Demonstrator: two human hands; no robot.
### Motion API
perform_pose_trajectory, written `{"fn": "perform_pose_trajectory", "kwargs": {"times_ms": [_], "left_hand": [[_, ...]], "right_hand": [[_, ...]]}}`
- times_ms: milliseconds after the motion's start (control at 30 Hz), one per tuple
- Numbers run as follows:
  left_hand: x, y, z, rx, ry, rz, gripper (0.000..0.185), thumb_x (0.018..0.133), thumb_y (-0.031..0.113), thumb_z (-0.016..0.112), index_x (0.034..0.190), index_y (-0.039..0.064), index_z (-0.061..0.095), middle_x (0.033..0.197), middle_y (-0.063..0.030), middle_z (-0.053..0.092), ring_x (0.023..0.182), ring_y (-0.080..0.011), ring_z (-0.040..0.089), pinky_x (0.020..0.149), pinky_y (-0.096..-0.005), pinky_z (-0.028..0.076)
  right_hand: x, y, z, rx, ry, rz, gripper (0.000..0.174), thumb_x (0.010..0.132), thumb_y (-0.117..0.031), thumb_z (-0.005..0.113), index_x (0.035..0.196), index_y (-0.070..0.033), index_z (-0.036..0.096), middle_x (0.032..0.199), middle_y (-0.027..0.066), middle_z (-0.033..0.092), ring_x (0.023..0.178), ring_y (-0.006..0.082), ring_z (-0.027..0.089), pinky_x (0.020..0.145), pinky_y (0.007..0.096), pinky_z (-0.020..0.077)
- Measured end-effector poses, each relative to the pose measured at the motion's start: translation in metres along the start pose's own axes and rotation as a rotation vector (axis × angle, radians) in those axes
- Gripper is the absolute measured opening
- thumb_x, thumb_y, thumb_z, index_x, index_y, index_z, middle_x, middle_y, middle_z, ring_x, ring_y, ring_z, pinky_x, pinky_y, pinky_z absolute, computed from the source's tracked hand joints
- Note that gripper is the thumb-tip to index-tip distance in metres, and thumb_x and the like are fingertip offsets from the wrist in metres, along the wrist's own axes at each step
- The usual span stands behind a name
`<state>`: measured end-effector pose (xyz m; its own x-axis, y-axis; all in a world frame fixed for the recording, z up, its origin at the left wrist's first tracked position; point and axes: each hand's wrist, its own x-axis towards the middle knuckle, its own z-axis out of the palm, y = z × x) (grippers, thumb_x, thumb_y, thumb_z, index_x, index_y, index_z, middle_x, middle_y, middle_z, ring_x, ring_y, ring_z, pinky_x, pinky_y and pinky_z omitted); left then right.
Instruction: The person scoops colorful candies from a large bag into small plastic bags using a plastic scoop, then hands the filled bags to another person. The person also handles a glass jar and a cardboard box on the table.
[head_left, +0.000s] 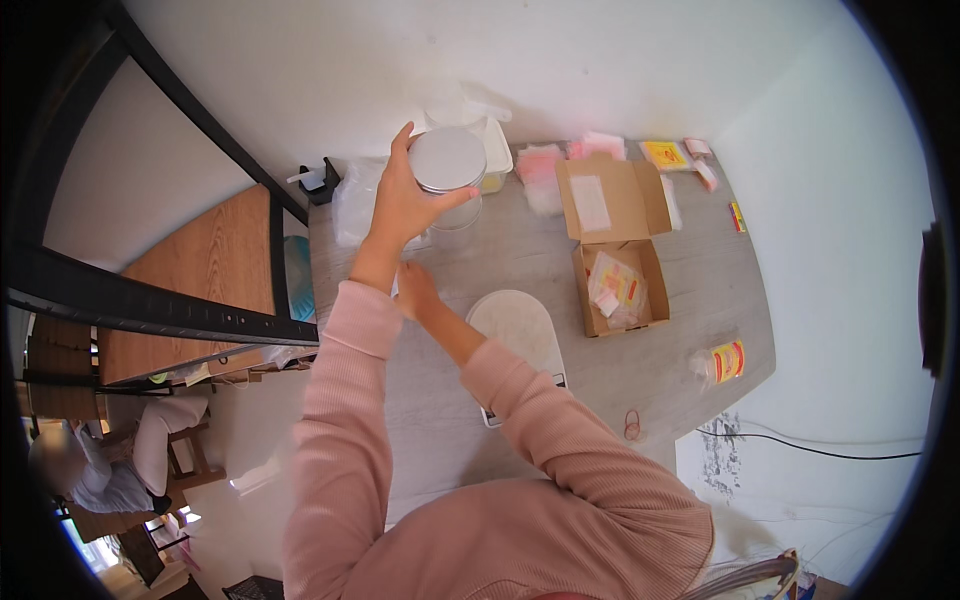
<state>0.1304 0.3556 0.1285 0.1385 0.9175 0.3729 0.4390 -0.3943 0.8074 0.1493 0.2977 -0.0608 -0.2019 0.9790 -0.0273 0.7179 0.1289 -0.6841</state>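
Note:
My left hand grips a jar by its round silver lid, with thumb and fingers on either side. Under the lid shows part of the clear jar body. Just below my left wrist, my right hand is curled around a small white item, mostly hidden by the left forearm. A pale, flat digital scale lies on the grey table beside my right forearm. Behind the jar stands a white-lidded plastic tub. Left of the jar lies a clear plastic bag.
An opened cardboard box holds printed packets. Pink-and-clear bags lie by the wall. A yellow-labelled packet and rubber bands lie to the right. At left are a black metal frame and a seated person.

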Motion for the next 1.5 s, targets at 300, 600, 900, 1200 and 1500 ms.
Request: {"fn": "perform_pose_trajectory", "kwargs": {"times_ms": [300, 600, 900, 1200, 1500], "left_hand": [[-0.017, -0.026, 0.018, -0.082, 0.223, 0.175, 0.121, 0.058, 0.034, 0.085, 0.141, 0.000, 0.003, 0.138, -0.0222, 0.032, 0.128, -0.0340, 0.032, 0.107, -0.0423, 0.024], [-0.119, 0.013, 0.078, -0.152, 0.703, 0.300, 0.067, 0.082, 0.037, 0.057, 0.130, 0.000, 0.027, 0.131, -0.0158, 0.036, 0.107, -0.0243, 0.041, 0.084, -0.0350, 0.032], [-0.197, 0.052, 0.244, -0.153, -0.086, -0.102, 0.069, 0.077, 0.018, 0.068, 0.130, -0.003, 0.028, 0.126, -0.0181, 0.035, 0.109, -0.0266, 0.040, 0.090, -0.0371, 0.037], [-0.057, -0.006, 0.262, -0.514, 0.115, -0.511, 0.062, 0.086, 0.028, 0.060, 0.128, -0.007, 0.030, 0.120, -0.0192, 0.045, 0.106, -0.0250, 0.048, 0.089, -0.0344, 0.041], [-0.099, 0.028, 0.233, -0.486, -0.116, -0.237, 0.031, 0.083, 0.004, 0.057, 0.110, 0.002, 0.042, 0.118, -0.0145, 0.052, 0.108, -0.0238, 0.052, 0.091, -0.0345, 0.042]], "right_hand": [[-0.125, 0.008, -0.104, 0.429, 0.094, -0.119, 0.040, 0.075, -0.003, 0.051, 0.115, 0.000, 0.046, 0.090, 0.0164, 0.057, 0.084, 0.0310, 0.054, 0.074, 0.0427, 0.0416], [-0.157, 0.194, -0.260, 0.126, 0.446, 0.265, 0.043, 0.078, -0.008, 0.052, 0.120, -0.002, 0.051, 0.102, 0.0213, 0.061, 0.096, 0.0333, 0.059, 0.085, 0.0402, 0.0442], [-0.137, 0.239, -0.337, -0.092, 0.685, 0.270, 0.053, 0.072, -0.030, 0.070, 0.117, -0.005, 0.055, 0.102, 0.0194, 0.062, 0.096, 0.0344, 0.059, 0.080, 0.0394, 0.0459], [-0.025, 0.307, -0.376, 0.433, 0.253, 0.486, 0.053, 0.079, -0.033, 0.063, 0.115, 0.005, 0.054, 0.104, 0.0176, 0.063, 0.092, 0.0240, 0.062, 0.080, 0.0311, 0.0471], [-0.138, 0.272, -0.347, 0.348, 0.621, 0.042, 0.041, 0.073, -0.005, 0.060, 0.114, -0.001, 0.055, 0.109, 0.0151, 0.062, 0.103, 0.0246, 0.058, 0.087, 0.0343, 0.0440]]}}
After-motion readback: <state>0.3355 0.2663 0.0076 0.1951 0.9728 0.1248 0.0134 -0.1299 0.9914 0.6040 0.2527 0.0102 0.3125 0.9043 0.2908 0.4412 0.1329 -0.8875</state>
